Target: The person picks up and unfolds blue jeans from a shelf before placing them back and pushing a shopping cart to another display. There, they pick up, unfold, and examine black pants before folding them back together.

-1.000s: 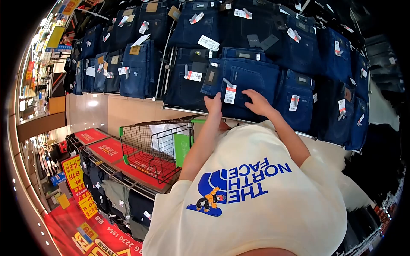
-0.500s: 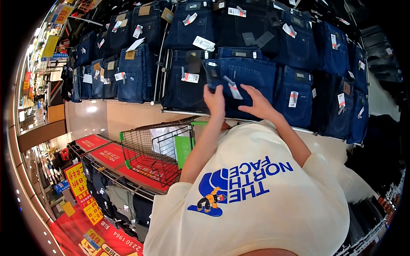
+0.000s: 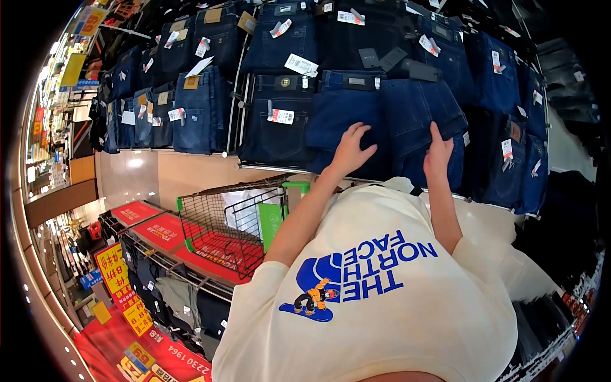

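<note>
- My left hand point(image 3: 347, 153): fingers parted, holding nothing, in front of the blue jeans point(image 3: 344, 118).
- My right hand point(image 3: 438, 158): at the lower edge of their right-hand flap point(image 3: 420, 108) (whether gripping, I cannot tell).
- Jeans: spread open on the rack point(image 3: 273, 168), beside a dark tagged pair point(image 3: 273, 140).

Observed a tiered display rack point(image 3: 241, 104) with a metal rail point(image 3: 273, 168) along the near edge. Noted glossy beige floor point(image 3: 130, 175) off the near left corner, reflecting light. Recorded a red-topped stand point(image 3: 164, 230) farther out, with yellow signs point(image 3: 113, 272) beside it. Found a brown band point(image 3: 57, 198) and bright lights point(image 3: 32, 173) beyond the left edge.
</note>
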Tool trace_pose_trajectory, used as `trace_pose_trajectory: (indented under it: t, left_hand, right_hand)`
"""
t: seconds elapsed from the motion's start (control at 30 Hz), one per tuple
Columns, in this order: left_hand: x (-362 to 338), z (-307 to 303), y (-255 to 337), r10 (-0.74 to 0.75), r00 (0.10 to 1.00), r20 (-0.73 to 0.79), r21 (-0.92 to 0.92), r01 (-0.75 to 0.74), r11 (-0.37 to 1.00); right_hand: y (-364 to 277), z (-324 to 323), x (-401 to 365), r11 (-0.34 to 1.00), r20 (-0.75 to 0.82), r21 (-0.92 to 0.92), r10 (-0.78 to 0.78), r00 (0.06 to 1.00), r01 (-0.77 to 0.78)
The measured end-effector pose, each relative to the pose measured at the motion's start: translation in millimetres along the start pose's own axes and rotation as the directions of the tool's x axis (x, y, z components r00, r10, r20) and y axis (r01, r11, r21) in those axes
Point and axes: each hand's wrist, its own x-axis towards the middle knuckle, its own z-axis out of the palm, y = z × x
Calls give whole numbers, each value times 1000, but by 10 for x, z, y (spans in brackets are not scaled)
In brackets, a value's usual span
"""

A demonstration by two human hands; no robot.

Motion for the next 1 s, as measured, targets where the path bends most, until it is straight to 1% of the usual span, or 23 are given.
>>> trace_pose_trajectory:
  t: [0.03,0.07,0.1,0.17,0.2,0.23,0.27,0.3,0.33,0.37,0.4,0.47,0.53,0.63,0.7,0.8,1.0]
  left_hand:
    - [-42,26,-71,-10,1000,25,229,4,973]
    - [-61,44,-144,-29,993,116,342,-12,940]
    - [-58,67,-87,-24,992,125,340,-20,940]
    - [-65,118,45,-17,995,96,511,-34,859]
    - [-60,159,60,-12,995,98,514,-40,857]
    - [-37,201,77,-14,996,90,578,-41,815]
    - [0,221,93,-13,997,77,641,-39,767]
    - [17,237,58,48,996,78,674,-88,733]
    - [34,206,68,101,988,114,681,-152,717]
    - [57,175,75,153,977,152,686,-215,695]
    - [86,189,36,171,963,207,692,-268,671]
    - [114,214,64,135,965,226,702,-257,664]
    - [152,264,101,87,965,249,721,-244,649]
    - [185,372,19,117,961,252,760,-271,591]
    - [193,399,-45,133,961,242,759,-273,591]
    - [210,411,-115,179,961,210,782,-274,560]
    - [243,388,-159,214,959,187,757,-280,590]
  right_hand:
    - [-20,-75,2,1000,-10,-1,-1,1000,1]
    - [-46,-157,20,997,-36,48,68,997,-66]
    - [-72,-230,36,986,-59,100,138,989,-131]
    - [-82,-328,24,984,-79,119,145,986,-135]
    - [-101,-344,1,978,-137,122,187,973,-171]
    - [-120,-348,-17,970,-190,128,227,955,-205]
    - [-118,-383,-6,970,-181,138,223,958,-199]
    - [-95,-443,16,968,-143,172,208,968,-182]
    - [-113,-424,-13,964,-104,206,192,976,-168]
    - [-140,-405,-35,959,-104,223,204,973,-178]
    - [-161,-388,-41,956,-103,224,216,971,-189]
    - [-200,-374,-57,951,-99,239,222,970,-194]
    - [-258,-324,-93,952,-23,255,180,983,-168]
    - [-435,-180,-226,937,-11,289,211,977,-199]
    - [-520,-118,-285,935,41,298,187,981,-191]
    - [-613,-33,-372,953,9,239,188,982,-184]
    - [-763,59,-454,960,47,228,153,987,-160]
